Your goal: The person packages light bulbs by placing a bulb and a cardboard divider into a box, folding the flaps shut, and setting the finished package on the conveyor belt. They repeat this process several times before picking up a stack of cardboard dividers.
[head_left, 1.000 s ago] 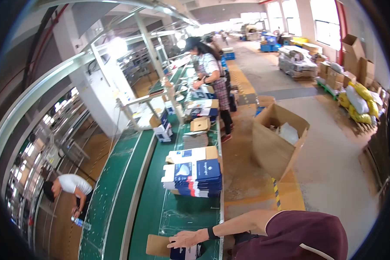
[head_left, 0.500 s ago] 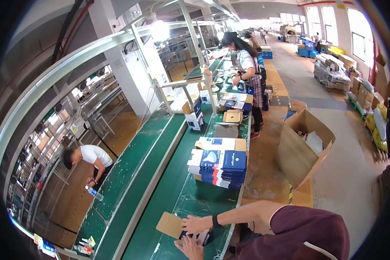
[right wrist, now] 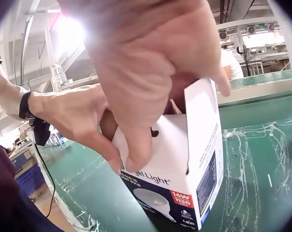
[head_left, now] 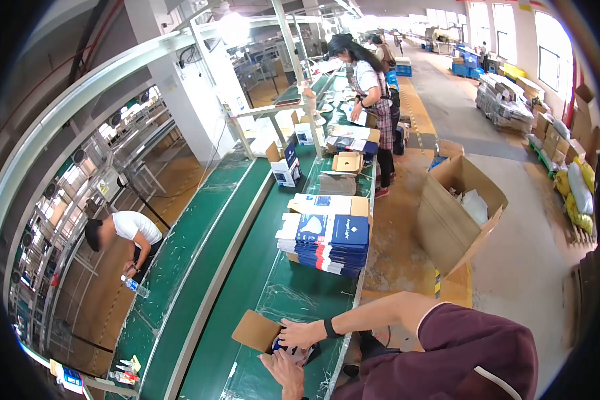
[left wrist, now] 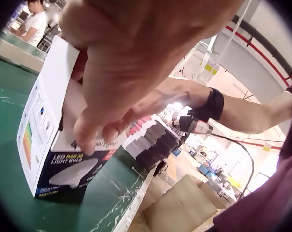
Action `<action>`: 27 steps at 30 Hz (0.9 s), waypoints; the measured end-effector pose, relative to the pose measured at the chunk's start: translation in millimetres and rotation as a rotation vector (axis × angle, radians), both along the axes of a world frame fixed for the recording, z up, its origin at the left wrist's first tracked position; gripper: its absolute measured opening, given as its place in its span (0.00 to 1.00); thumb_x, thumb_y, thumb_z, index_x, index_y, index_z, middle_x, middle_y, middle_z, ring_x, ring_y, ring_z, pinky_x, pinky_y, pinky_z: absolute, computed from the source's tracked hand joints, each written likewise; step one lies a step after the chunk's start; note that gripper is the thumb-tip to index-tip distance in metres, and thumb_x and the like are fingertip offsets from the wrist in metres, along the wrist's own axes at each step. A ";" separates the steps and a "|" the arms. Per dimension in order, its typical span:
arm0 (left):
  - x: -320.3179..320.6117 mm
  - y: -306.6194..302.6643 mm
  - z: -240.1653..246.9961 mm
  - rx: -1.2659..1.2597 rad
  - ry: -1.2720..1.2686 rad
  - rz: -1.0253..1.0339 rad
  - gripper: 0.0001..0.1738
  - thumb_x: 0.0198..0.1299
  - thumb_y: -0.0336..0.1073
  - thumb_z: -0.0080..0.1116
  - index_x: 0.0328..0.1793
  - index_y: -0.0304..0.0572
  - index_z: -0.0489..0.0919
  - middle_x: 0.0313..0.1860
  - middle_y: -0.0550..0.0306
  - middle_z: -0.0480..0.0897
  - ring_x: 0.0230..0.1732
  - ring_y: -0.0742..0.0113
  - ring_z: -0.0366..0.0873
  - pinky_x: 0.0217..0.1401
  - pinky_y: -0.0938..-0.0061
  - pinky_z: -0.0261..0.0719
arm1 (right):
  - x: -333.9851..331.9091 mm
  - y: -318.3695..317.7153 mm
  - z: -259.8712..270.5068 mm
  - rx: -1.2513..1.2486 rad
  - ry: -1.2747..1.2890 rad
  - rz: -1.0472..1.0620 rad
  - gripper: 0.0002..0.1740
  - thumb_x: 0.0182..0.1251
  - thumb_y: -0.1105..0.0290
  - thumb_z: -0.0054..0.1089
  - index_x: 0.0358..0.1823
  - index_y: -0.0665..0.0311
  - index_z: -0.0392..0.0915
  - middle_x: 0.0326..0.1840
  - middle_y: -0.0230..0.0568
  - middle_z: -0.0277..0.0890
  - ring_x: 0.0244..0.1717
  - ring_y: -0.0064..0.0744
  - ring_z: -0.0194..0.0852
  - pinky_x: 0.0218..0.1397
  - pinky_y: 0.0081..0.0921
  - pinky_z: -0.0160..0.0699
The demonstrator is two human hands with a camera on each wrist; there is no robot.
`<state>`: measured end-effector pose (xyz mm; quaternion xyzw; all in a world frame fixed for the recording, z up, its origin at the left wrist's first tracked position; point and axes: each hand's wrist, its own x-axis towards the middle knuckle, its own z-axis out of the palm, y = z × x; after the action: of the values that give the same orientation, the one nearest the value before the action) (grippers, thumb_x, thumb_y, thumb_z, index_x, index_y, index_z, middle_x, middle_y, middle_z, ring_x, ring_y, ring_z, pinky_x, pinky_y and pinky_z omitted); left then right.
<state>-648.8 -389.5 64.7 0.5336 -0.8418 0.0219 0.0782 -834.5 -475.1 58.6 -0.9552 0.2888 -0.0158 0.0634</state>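
A white and dark blue LED light bulb box (right wrist: 160, 193) stands on the green conveyor belt (head_left: 283, 290) with its top open. Its brown inner flap (head_left: 255, 330) sticks out away from me in the head view. My right hand (head_left: 302, 333) grips the box at its open top, thumb on the printed front face and other fingers inside the opening. Beside it my left hand (head_left: 285, 372) pinches the near edge, its thumb (left wrist: 88, 137) over the front and its fingers hidden at the opening. What lies deeper in the box is hidden by both hands.
Farther up the belt sits a stack of flattened blue and white boxes (head_left: 330, 233). A metal rail (head_left: 210, 300) runs along the belt's left. A large open carton (head_left: 450, 220) stands on the floor at right. One person (head_left: 133, 233) bends over at left; another (head_left: 373, 87) works farther along.
My left hand has come into view and joined the right at the box. My right hand has moved from the flap side onto the open top. The head view has swung left.
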 end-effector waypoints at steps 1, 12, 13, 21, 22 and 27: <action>-2.3 7.2 5.1 0.007 0.054 0.010 0.35 0.41 0.42 0.85 0.52 0.35 0.76 0.48 0.47 0.83 0.63 0.49 0.81 0.89 0.36 0.45 | -1.9 0.5 -4.5 0.013 -0.042 0.024 0.43 0.46 0.46 0.85 0.61 0.59 0.76 0.55 0.36 0.78 0.59 0.38 0.79 0.76 0.61 0.58; 13.2 5.1 -31.4 0.378 0.030 -0.049 0.22 0.63 0.42 0.67 0.60 0.40 0.81 0.60 0.37 0.82 0.64 0.39 0.77 0.70 0.36 0.67 | -26.2 42.3 -27.1 -0.047 -0.483 0.062 0.01 0.66 0.69 0.62 0.35 0.55 0.79 0.35 0.36 0.78 0.47 0.42 0.82 0.84 0.69 0.45; 13.9 2.9 -29.7 0.511 -0.022 -0.034 0.26 0.69 0.47 0.64 0.67 0.41 0.82 0.70 0.34 0.80 0.74 0.39 0.74 0.75 0.32 0.64 | -25.5 41.7 -27.8 -0.081 -0.436 0.016 0.01 0.65 0.68 0.64 0.36 0.53 0.80 0.35 0.35 0.78 0.48 0.40 0.82 0.82 0.69 0.48; -5.9 11.3 13.1 0.154 0.290 -0.167 0.09 0.66 0.39 0.63 0.47 0.44 0.81 0.37 0.47 0.84 0.39 0.43 0.82 0.46 0.51 0.72 | -18.9 49.2 14.9 -0.001 -0.166 -0.115 0.04 0.48 0.64 0.67 0.21 0.51 0.85 0.20 0.38 0.81 0.24 0.39 0.78 0.44 0.52 0.62; -7.1 11.9 16.0 0.233 0.271 -0.128 0.10 0.63 0.38 0.64 0.46 0.41 0.83 0.39 0.43 0.84 0.41 0.41 0.81 0.45 0.50 0.73 | -13.8 48.3 9.9 0.045 -0.029 -0.126 0.04 0.48 0.64 0.67 0.21 0.53 0.85 0.21 0.40 0.82 0.25 0.40 0.81 0.46 0.52 0.63; 6.3 10.6 17.6 0.424 0.229 0.055 0.06 0.63 0.36 0.65 0.41 0.43 0.85 0.46 0.43 0.86 0.46 0.45 0.84 0.73 0.48 0.67 | -34.9 38.5 -0.1 0.191 -0.180 -0.125 0.06 0.63 0.65 0.69 0.40 0.54 0.89 0.38 0.43 0.89 0.44 0.45 0.88 0.68 0.52 0.68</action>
<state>-642.4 -378.9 82.3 0.5597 -0.7984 -0.2140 0.0588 -869.4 -436.6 58.4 -0.9198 0.3408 -0.0777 0.1784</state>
